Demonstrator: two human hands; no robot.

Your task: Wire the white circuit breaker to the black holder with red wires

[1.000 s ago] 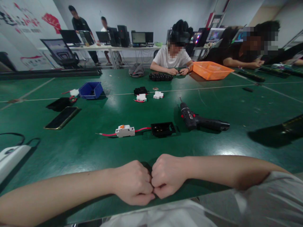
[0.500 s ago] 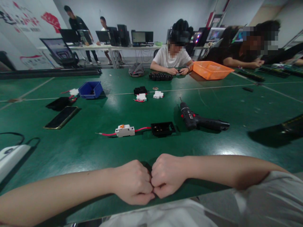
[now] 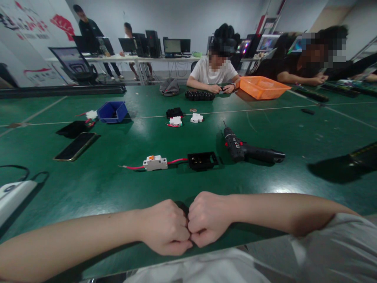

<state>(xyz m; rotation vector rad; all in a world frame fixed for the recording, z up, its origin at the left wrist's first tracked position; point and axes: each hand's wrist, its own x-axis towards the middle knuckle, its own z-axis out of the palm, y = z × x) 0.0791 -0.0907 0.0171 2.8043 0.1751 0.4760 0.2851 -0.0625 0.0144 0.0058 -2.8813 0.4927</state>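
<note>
My left hand [image 3: 167, 228] and my right hand [image 3: 207, 218] rest as closed fists on the green table [image 3: 103, 196], knuckles touching. Nothing shows in either. Beyond them lies a white circuit breaker [image 3: 156, 163] with an orange switch. One red wire [image 3: 134, 168] sticks out to its left with a bare end. Another red wire [image 3: 177, 160] joins it to a black open plastic box [image 3: 202, 160] with metal parts inside. To the right of the box, a black cordless drill [image 3: 235, 147] lies on its side, bit pointing away from me.
At left are a phone [image 3: 75, 146], a blue bin [image 3: 112, 112], a black tray [image 3: 71, 129] and a white power strip [image 3: 14, 200]. Further back lie more breakers [image 3: 196, 118]. A person [image 3: 216, 70] sits opposite, beside an orange basket [image 3: 262, 88]. A dark object [image 3: 365, 159] stands at right.
My hands and the things on the table stay where they were. In the background, the standing person at the far left has shifted slightly left.
</note>
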